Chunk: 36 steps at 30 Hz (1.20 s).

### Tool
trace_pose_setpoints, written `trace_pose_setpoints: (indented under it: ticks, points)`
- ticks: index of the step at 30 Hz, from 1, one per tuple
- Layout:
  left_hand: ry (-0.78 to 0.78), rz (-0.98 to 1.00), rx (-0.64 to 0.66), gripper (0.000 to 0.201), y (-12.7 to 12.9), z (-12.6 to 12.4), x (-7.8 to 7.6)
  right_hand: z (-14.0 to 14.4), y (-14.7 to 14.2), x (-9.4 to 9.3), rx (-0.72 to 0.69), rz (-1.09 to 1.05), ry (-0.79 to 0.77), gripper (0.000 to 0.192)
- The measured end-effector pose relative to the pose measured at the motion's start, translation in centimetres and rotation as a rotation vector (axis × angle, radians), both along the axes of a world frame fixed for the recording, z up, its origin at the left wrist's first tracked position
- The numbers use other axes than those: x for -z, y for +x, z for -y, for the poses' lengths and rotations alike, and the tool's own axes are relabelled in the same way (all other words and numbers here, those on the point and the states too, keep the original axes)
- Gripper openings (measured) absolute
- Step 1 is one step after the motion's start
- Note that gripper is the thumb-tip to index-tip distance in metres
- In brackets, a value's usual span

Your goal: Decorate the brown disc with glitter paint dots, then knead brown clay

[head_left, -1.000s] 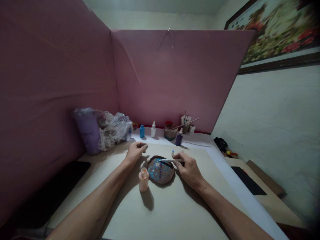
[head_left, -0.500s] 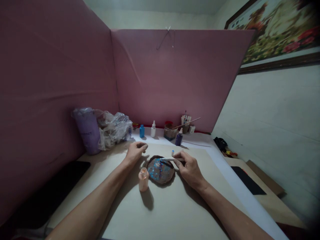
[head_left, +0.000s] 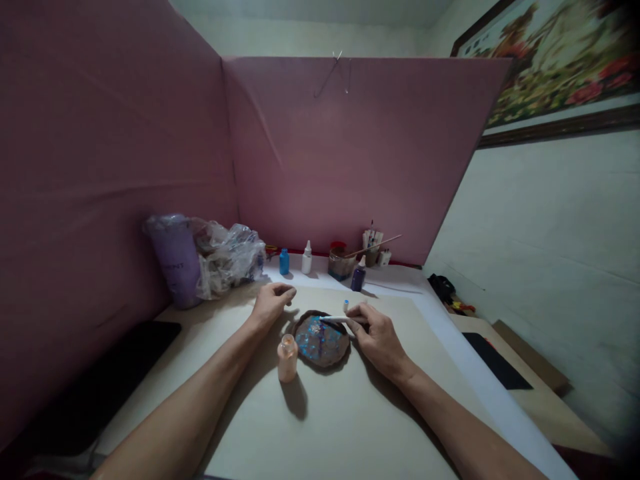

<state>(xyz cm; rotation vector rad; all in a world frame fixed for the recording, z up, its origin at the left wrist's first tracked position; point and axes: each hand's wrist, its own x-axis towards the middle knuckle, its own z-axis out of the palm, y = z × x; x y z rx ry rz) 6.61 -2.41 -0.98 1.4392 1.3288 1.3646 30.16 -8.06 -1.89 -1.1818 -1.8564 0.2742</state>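
A round, flat brown clay-like piece [head_left: 325, 353] with a raised rim lies between my hands. Blue and purple patches mark its surface. My right hand [head_left: 377, 333] pinches a slim white pen-like tool [head_left: 336, 319], whose left tip meets or hovers just over the piece's upper part. To the upper left of the piece rests my left hand [head_left: 273, 301], its fingers pressed together; whether they hold anything is hidden. An uncapped peach-coloured bottle [head_left: 287, 360] stands at the piece's near left. Beyond the piece sits a small white-and-blue cap [head_left: 346, 305].
Behind the hands stand a blue bottle [head_left: 284, 262], a white dropper bottle [head_left: 307, 259], a purple dropper bottle [head_left: 358, 275] and a water tub [head_left: 341, 265] with a brush across it. Farther left are crumpled plastic bags [head_left: 230, 257] and a purple tumbler [head_left: 177, 263]. Pink panels [head_left: 360, 153] rise behind.
The white tool's tip has shifted very slightly over the brown piece. Both hands and the bottles stay nearly where they were.
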Motion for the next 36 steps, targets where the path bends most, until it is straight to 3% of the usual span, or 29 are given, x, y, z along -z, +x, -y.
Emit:
trace_pose_setpoints:
  ticks: [36]
  points:
    - [-0.024,0.003,-0.010,0.027,0.10,0.13,-0.24,0.14,-0.49,0.14,-0.064,0.017,-0.007,0.008]
